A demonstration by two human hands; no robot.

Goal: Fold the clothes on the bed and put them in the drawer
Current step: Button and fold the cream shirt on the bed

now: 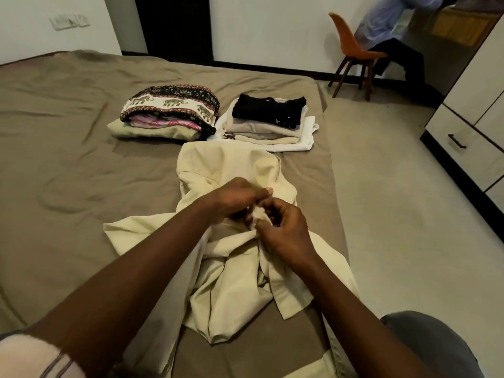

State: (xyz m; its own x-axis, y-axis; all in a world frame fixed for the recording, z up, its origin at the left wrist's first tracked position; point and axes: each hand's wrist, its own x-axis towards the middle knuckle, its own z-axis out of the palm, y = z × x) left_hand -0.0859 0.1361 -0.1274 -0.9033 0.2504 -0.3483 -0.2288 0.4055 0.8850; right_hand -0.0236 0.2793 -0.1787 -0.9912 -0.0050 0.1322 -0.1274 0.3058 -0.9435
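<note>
A cream garment [234,165] lies rumpled along the near right part of the bed [68,132], its lower end bunched and twisted toward the bed's edge. Both hands meet over its middle. The left hand [234,199] has its fingers curled down onto the cloth, and the right hand [283,230] faces it. Each grip is pinching the same small tuft of fabric, perhaps a button or fastening, though blur hides which.

Behind the garment sit two folded piles, one with an elephant-print cloth on top [169,105] and one topped by a black piece [268,110], which the garment's far edge nearly touches. The drawer [463,148] is closed and well apart, across the floor to the right.

The main risk seems to be folding over the twisted lower half. Creases would set in, and the bundle would come out lumpy and sit badly on a pile. Pulling the cloth flat from this central pinch could drag its far edge into the black-topped pile and skew it. The loose end near the bed's edge could also slide off toward the floor.
</note>
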